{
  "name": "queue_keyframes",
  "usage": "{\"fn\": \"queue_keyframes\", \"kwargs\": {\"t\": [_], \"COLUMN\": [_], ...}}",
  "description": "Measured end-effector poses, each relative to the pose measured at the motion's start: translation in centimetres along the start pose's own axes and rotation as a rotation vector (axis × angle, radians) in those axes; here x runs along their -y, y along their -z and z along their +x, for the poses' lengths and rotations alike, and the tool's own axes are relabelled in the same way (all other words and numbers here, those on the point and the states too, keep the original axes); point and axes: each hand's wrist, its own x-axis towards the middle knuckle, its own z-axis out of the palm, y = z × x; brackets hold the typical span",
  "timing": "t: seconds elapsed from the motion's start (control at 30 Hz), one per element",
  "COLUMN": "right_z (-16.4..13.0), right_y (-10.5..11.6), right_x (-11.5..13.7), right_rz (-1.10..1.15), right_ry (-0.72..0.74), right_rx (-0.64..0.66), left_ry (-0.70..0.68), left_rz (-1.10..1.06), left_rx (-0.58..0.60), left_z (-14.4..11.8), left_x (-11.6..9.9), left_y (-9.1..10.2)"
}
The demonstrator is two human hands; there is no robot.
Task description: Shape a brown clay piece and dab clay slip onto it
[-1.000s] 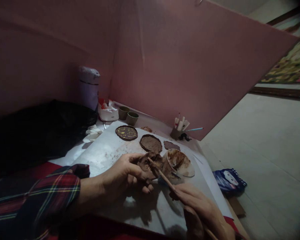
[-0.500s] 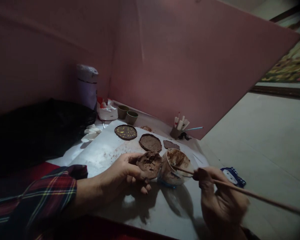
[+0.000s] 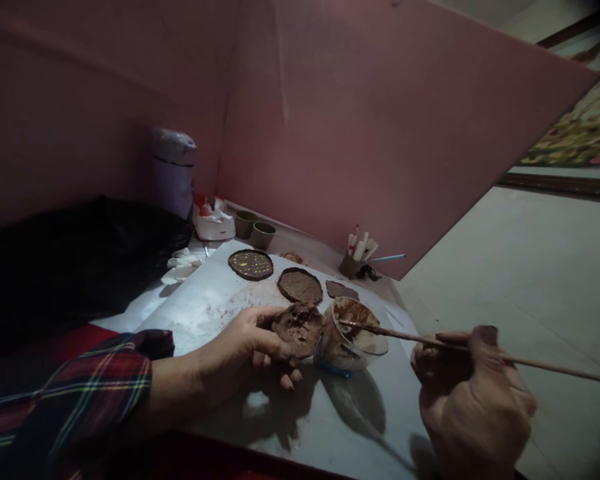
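Change: we have swung the long wooden brush (image 3: 480,350) off the clay piece; a second ago its tip was on the piece, and now its bristle end dips into the clear plastic cup (image 3: 353,337).
Meaning: we judge this a reloading of the brush with brown slip, so coating of the piece is only partly done.
Left hand (image 3: 245,350): our fingers are curled under and around the brown clay piece (image 3: 297,327), holding it just above the white sheet (image 3: 205,307), beside the cup and unmoved.
Right hand (image 3: 473,400): our thumb and fingers are closed on the brush handle, which runs off to the right edge.
Clay discs: two round ones on the sheet, one with yellow dots (image 3: 251,265), one plain (image 3: 300,287).
Flat scraps: we count two, one dark patch (image 3: 343,290) and a smaller one (image 3: 293,257) behind.
Small green cups: two (image 3: 263,235).
Tool holder: one (image 3: 353,263), with several white-handled tools, too small to count.
Tall jar: one (image 3: 173,173).
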Motion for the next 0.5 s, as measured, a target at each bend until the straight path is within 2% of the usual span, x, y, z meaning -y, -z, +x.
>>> {"fn": "queue_keyframes", "kwargs": {"t": [0.1,0.17,0.4,0.5], "right_z": [-1.0,-1.9,-3.6,-3.8], "right_y": [-0.1,-0.4,-0.6,-0.3], "right_x": [0.3,0.3,0.0,0.2], "right_rz": [0.128,0.128,-0.092,-0.121], "right_ry": [0.020,0.083,0.351,0.355], "right_rx": [0.008,0.070,0.403,0.432], "left_ry": [0.011,0.019,-0.007,-0.006], "left_rz": [0.008,0.002,-0.028,-0.033], "left_rx": [-0.003,-0.002,-0.015,-0.032], "left_z": [0.0,0.1,0.1,0.0], "left_x": [0.1,0.1,0.1,0.0], "left_y": [0.1,0.2,-0.1,-0.2]}}
